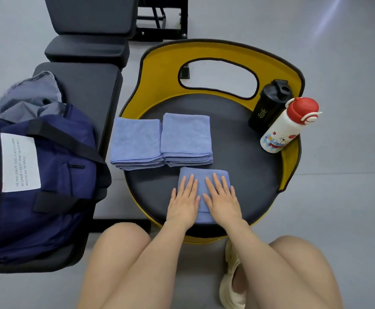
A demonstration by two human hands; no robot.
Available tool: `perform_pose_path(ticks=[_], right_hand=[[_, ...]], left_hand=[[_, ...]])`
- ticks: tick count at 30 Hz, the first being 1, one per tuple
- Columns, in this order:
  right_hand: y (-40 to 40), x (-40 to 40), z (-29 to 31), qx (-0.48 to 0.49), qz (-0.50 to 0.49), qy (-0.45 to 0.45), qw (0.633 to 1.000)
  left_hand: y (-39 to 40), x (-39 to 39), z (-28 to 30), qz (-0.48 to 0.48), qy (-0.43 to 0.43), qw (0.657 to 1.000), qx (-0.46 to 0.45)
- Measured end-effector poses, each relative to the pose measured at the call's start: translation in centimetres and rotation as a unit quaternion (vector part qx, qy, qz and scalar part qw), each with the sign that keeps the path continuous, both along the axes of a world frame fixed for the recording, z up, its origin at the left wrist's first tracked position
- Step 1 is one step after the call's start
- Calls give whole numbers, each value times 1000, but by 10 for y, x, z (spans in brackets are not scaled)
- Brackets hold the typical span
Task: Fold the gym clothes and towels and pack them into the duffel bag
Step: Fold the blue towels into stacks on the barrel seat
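Three blue towels sit on the round seat, and the duffel bag they must go into lies well off to the left on the bench. Going left to right: two folded towels side by side, then the third towel nearest the person, long axis running away from them. The left hand and right hand press flat on it, fingers straight, gripping nothing; the left is nearer the bag, so it likely leads the carry.
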State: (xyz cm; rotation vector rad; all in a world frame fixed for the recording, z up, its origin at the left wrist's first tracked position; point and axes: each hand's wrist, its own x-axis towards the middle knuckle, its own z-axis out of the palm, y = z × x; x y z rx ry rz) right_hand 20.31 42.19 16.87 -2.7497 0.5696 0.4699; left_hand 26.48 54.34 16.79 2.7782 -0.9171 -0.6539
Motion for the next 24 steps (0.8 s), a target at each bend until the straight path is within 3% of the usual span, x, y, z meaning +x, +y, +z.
perform_pose_path(ticks=[4,7,9,12,17,24], right_hand=[[-5,-1,-3,27,-26,32,999],[-6,-1,-3,47,-31,21,998],[-6,-2,-3,61,-54,3,997],[-4,-2,-2,91,-72,-16,993],[14,4,2,91,-25,-15,995],[49,31,0,80,31,-7,996]], left_hand=[[1,1,1,2,40,999,-20],[0,3,4,38,96,987,-120],[5,5,6,118,128,959,-223],[20,12,10,228,157,915,-294],[38,14,16,253,161,906,-298],[68,26,17,202,114,940,-252]])
